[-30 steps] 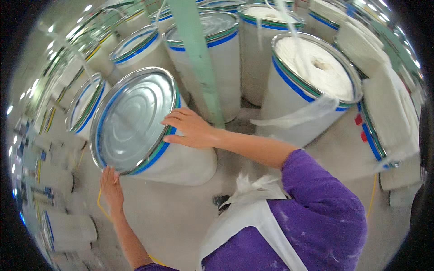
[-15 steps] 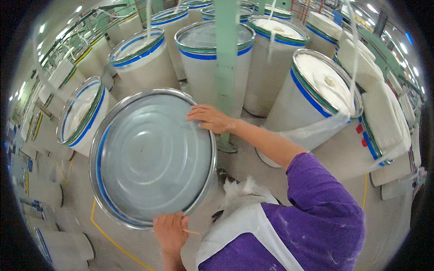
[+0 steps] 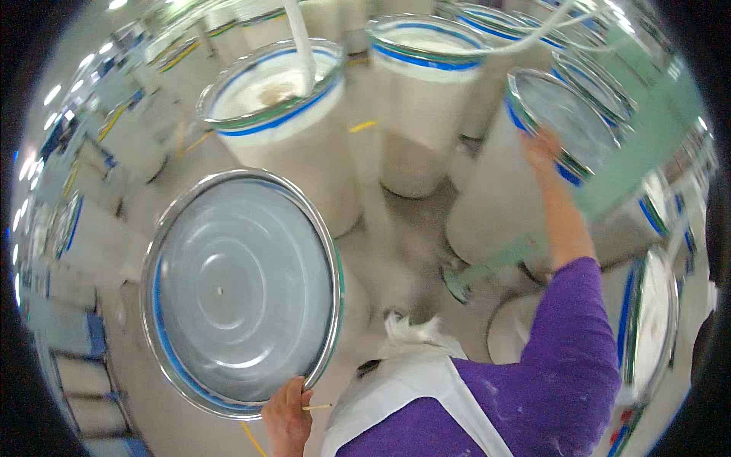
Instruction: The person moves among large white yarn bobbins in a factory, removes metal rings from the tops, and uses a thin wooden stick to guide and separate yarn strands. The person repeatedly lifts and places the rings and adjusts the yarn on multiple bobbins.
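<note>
A large can [image 3: 247,282] with a shiny metal rim, a blue band and a ringed grey disc inside stands before me on the left. My left hand [image 3: 286,417] is closed on its near rim, and a thin wooden stick [image 3: 317,407] pokes out from between the fingers. My right arm stretches far to the right. There my right hand [image 3: 541,149], somewhat blurred, lies closed over the near rim of a second can [image 3: 491,183], pale with a blue band and a grey disc [image 3: 567,114] inside.
Ahead stand a white can [image 3: 293,171] with a white strand hanging into it and another pale can [image 3: 426,114]. A green post [image 3: 647,141] slants past the second can. At the right edge is a can full of white fibre [image 3: 651,320].
My right hand has left the grey-disc can in front and reached over to the second can's rim. My left hand stays on the first rim. The view has swung left.
</note>
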Demonstrator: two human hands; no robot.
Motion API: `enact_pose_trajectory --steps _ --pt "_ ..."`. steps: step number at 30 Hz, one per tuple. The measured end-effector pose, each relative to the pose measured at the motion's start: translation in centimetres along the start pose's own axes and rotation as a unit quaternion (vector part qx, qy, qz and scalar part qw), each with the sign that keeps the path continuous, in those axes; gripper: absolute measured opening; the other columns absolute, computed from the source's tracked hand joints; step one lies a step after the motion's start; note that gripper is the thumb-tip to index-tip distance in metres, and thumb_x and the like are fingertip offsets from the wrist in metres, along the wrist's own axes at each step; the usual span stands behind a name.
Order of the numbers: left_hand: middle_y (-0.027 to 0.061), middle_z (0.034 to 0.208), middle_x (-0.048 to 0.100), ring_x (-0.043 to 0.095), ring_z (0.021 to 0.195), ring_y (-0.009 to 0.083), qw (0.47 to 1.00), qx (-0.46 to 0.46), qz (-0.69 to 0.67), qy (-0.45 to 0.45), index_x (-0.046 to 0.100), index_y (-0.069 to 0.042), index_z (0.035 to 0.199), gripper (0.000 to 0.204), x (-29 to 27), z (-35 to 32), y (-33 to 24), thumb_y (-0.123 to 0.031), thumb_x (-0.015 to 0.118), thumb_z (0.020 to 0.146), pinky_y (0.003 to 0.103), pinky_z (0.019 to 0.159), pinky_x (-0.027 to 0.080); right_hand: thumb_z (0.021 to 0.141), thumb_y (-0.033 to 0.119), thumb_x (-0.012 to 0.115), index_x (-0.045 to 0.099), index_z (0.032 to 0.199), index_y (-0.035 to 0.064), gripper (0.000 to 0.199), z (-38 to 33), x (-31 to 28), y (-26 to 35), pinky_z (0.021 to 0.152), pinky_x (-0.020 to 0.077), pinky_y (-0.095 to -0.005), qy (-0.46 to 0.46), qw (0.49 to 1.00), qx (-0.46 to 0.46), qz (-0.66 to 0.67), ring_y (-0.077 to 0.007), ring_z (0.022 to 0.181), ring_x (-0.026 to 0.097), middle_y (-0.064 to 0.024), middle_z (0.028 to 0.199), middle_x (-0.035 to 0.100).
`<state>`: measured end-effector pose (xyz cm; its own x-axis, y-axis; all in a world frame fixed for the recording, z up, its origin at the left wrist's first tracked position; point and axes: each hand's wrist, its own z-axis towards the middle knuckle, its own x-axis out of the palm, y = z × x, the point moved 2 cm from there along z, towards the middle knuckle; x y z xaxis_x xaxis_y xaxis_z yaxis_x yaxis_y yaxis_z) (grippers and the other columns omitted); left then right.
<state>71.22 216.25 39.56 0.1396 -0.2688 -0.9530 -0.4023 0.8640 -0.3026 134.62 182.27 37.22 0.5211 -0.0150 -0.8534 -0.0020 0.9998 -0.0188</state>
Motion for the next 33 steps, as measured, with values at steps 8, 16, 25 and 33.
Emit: enact_pose_trajectory --steps 8,16,25,33 --pt "0.0087 0.075 0.064 0.06 0.063 0.0302 0.982 -0.124 0.059 -0.132 0.067 -0.012 0.096 0.013 -0.7 6.1 0.1 -0.02 0.064 0.087 0.043 0.054 0.047 0.098 0.032 0.042 0.066 0.084 0.0066 0.037 8.9 9.5 -4.4 0.064 0.0483 -0.0487 0.017 0.985 -0.146 -0.09 -0.0348 0.076 0.064 -0.0174 0.082 0.066" --pt "0.0103 0.072 0.06 0.06 0.064 0.0314 0.97 -0.193 0.106 -0.108 0.055 -0.009 0.104 0.02 -1.0 15.9 3.2 -0.023 0.056 0.091 0.045 0.056 0.045 0.088 0.038 0.061 0.068 0.092 0.0079 0.031 19.2 17.3 8.0 0.072 0.0517 -0.0466 0.027 0.991 -0.118 -0.054 -0.0338 0.086 0.065 -0.0159 0.09 0.068" --pt "0.0114 0.073 0.061 0.062 0.071 0.0314 0.963 -0.196 0.093 -0.16 0.051 -0.009 0.095 0.014 -2.5 18.2 7.6 -0.022 0.054 0.092 0.045 0.058 0.047 0.077 0.011 0.066 0.066 0.092 -0.0004 0.019 16.4 14.2 17.0 0.08 0.0525 -0.0485 0.125 0.981 -0.149 -0.001 -0.0373 0.091 0.065 -0.0209 0.097 0.067" --pt "0.0091 0.075 0.062 0.063 0.071 0.0285 0.96 -0.146 0.11 -0.21 0.054 -0.012 0.1 0.016 -3.4 11.3 10.9 -0.024 0.055 0.091 0.044 0.059 0.047 0.074 0.031 0.076 0.046 0.129 -0.0062 0.074 1.4 1.1 7.8 0.094 0.043 -0.0483 0.156 0.939 -0.306 -0.007 -0.0415 0.104 0.057 -0.026 0.115 0.059"
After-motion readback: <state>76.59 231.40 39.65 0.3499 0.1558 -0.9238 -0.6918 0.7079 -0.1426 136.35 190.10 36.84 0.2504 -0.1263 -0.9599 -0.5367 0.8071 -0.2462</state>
